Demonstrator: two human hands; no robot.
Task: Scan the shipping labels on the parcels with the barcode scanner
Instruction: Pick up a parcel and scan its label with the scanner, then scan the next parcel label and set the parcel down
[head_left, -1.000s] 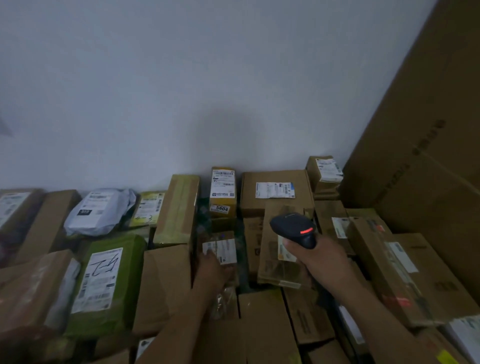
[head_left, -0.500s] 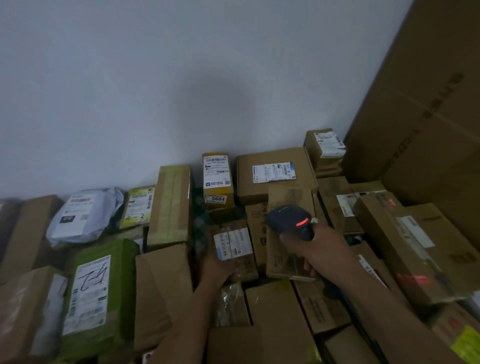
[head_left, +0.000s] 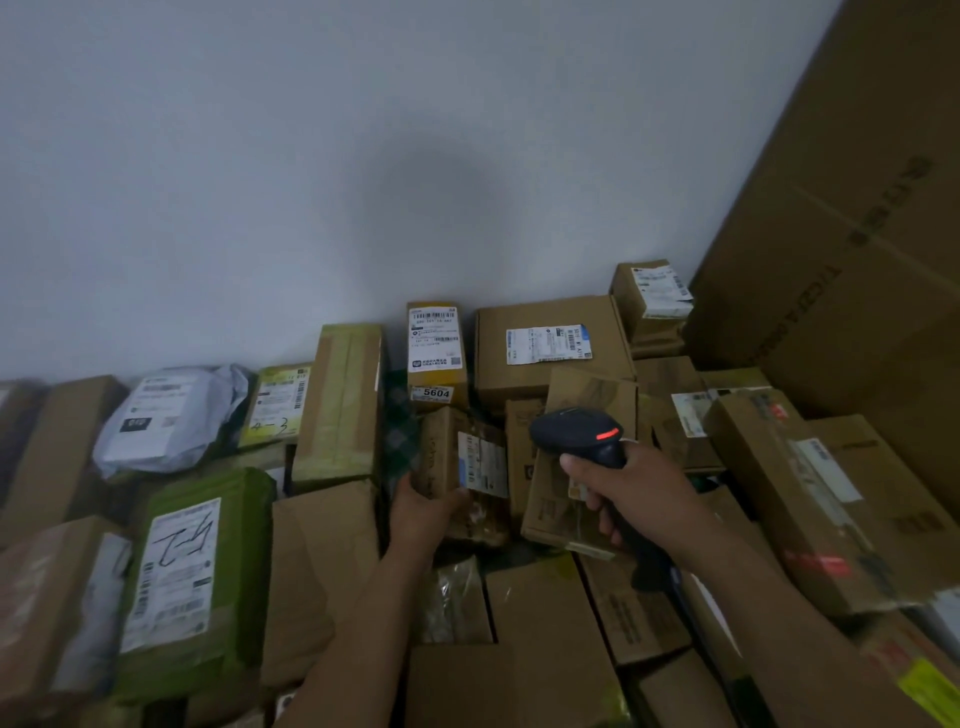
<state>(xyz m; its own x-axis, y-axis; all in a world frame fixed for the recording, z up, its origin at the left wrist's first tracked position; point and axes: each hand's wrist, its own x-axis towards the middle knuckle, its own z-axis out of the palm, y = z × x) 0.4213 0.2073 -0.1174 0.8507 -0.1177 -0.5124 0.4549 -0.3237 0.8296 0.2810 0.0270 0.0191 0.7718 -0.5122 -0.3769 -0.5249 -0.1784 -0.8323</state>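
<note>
The right hand (head_left: 626, 491) is clenched round the handle of the barcode scanner (head_left: 574, 431), with the fingers wrapped round the front of the grip. The dark scanner sits just right of the middle of the view, above the heap of parcels. Its long axis runs from the rounded head at the upper left down along the handle to the lower right, towards the person. The head points away and to the left, and a red light glows on its near side.

The left hand (head_left: 423, 506) grasps a small brown parcel (head_left: 447, 462) by its lower left corner, fingers curled under and around it. This parcel is just left of the scanner head, tipped up with its long axis close to upright. Its shipping label (head_left: 483, 462) is turned towards the camera and the scanner. The print on the label is too blurred to read.

Around them parcels lie packed together against a pale wall (head_left: 311, 182). A green mailer (head_left: 197, 587) with handwriting on its label lies at the lower left, and a white poly bag (head_left: 171, 415) lies beyond it. A yellow box (head_left: 436, 353) marked 5604 stands at the back. Beside it to the right is a labelled brown box (head_left: 550, 338). A large cardboard carton (head_left: 857, 234) fills the right edge.
</note>
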